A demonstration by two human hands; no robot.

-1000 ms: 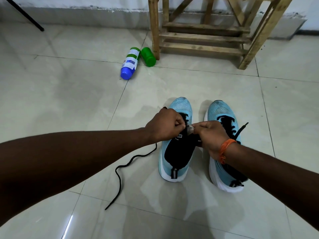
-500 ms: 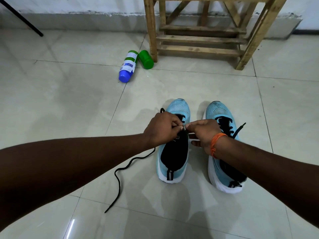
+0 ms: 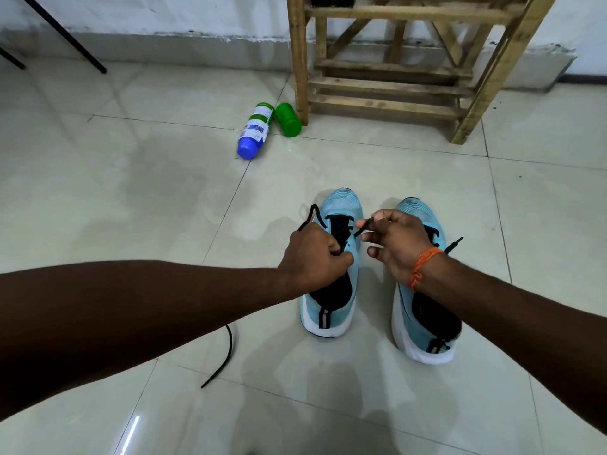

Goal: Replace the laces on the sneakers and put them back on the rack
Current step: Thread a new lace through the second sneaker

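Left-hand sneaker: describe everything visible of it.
The sneaker looks like light blue knit, with a white sole and black lining. It stands upright on the floor, toe pointing away, beside the other sneaker. Its black lace is partly threaded; the left hand grips one strand, the right hand pinches the other.

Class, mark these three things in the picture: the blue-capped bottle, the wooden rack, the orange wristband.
Bottle (image 3: 257, 127): head view, on its label.
Rack (image 3: 300, 60): head view, on its left front leg.
Wristband (image 3: 423, 264): head view, on its strands.
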